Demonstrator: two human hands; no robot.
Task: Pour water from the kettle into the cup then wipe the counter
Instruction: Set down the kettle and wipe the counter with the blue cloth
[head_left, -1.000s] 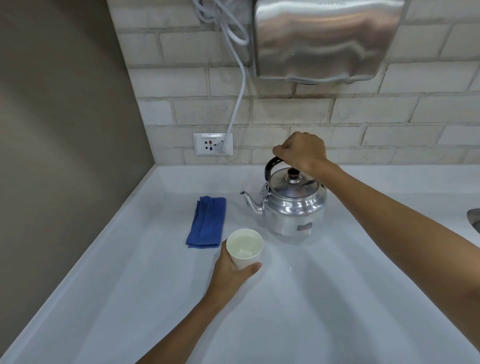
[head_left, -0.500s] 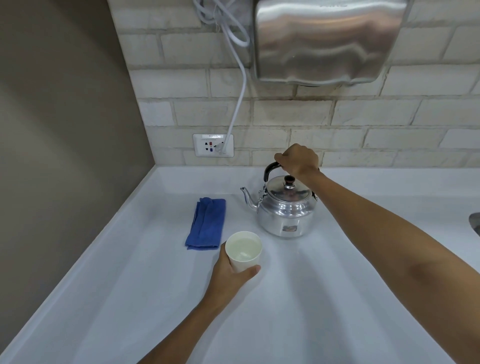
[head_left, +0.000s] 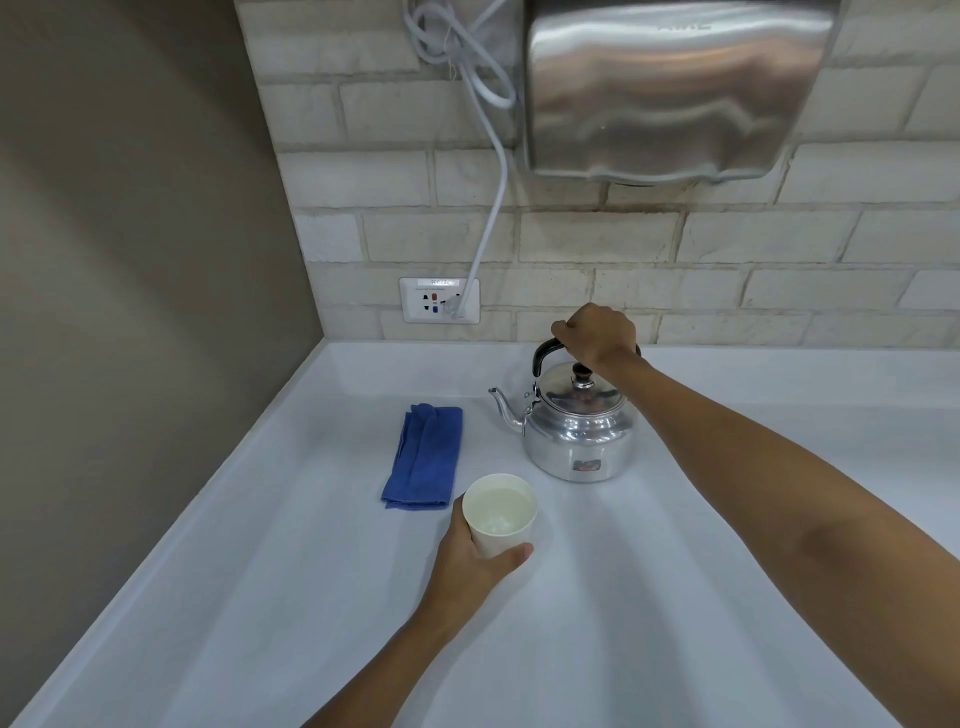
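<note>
We see the kettle (head_left: 576, 426) standing upright on the white counter (head_left: 675, 597), its spout pointing toward the blue cloth (head_left: 423, 457) that lies folded to the kettle's left, a little apart from it. Our right hand (head_left: 597, 335) sits on top of the kettle's black handle, fingers curled down around it in a closed grasp. Just in front of the kettle and slightly to its left stands the white cup (head_left: 500, 512), which holds water; it looks to rest on the counter, though the hand hides its base, so we cannot be sure. Our left hand (head_left: 475, 561) wraps the cup from the near side, thumb pressed along its front wall and the other fingers curved round the far left side, close together. The cloth's near end lies just beside the cup. Behind the kettle, on the brick wall, is a socket (head_left: 439, 300) with a white cord (head_left: 491, 208) plugged in, and above the kettle hangs a steel hand dryer (head_left: 675, 88).
</note>
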